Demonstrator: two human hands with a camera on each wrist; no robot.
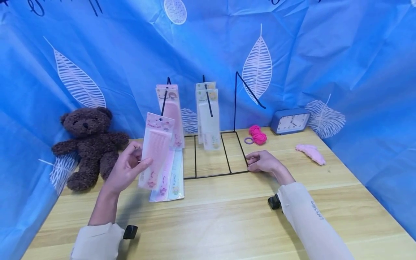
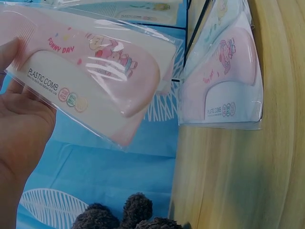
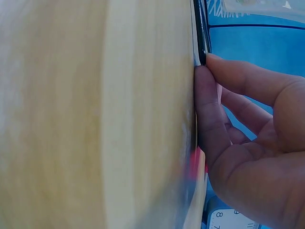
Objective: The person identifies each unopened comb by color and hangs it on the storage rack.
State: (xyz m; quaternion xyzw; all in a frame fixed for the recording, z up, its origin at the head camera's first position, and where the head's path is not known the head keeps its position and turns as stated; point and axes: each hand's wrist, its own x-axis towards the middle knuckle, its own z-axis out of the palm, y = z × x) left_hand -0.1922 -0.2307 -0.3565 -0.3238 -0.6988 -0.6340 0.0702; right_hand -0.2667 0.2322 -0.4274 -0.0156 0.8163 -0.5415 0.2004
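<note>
Pinching the near right corner of the three-hook black wire rack [image 1: 212,176] with the right hand [image 1: 264,161]; with the left hand [image 1: 125,169], holding by its left edge the clear-wrapped pink plastic comb [image 1: 156,151], at the tip of the black left hook [image 1: 164,104], unclear whether threaded; likely light, stiff, slick-skinned; best held by the edges, below the punched hole [image 1: 160,119]

Left hand [image 1: 126,166] raised, pinching; right hand [image 1: 264,161] low, fingertips [image 3: 206,81] pinching too, rear fingers [image 3: 245,109] apparently curled.
</note>
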